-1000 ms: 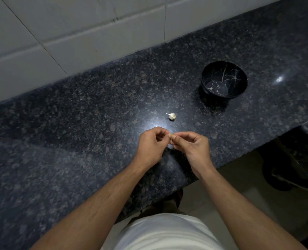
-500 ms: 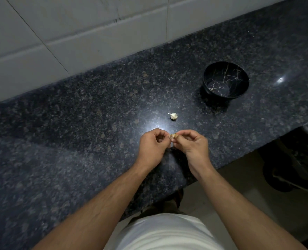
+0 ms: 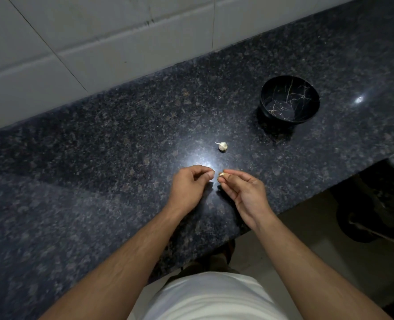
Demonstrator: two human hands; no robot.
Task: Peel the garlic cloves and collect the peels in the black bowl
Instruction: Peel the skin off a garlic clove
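A dark speckled granite counter (image 3: 99,169) takes up most of the view, backed by a wall (image 3: 87,42) of pale tiles. A bright glare spot is reflected on the stone right in front of the hands. A white shirt (image 3: 214,296) is seen at the bottom edge, and some dark stuff on the floor to the right is too murky to be made out.

Next down in size, the black bowl (image 3: 268,98) is parked on the counter at the far right, upright, with thin gold crack-like veins inside. It's hard to say whether any peels are in it, nothing obvious is seen in there.

The left hand (image 3: 189,188) is held just above the counter with fingers curled in and the thumb tip pressed to the forefinger; whether a scrap of peel is pinched there can't be told. The right hand (image 3: 244,192) is turned palm-up-ish beside it, with a small clove (image 3: 221,175) pinched between thumb and fingertips. The two hands are close together but a small gap is left between them.

Smallest bit: a second garlic piece (image 3: 222,146), white with a little tail, is left lying on the counter between the hands and the bowl, well apart from the bowl.
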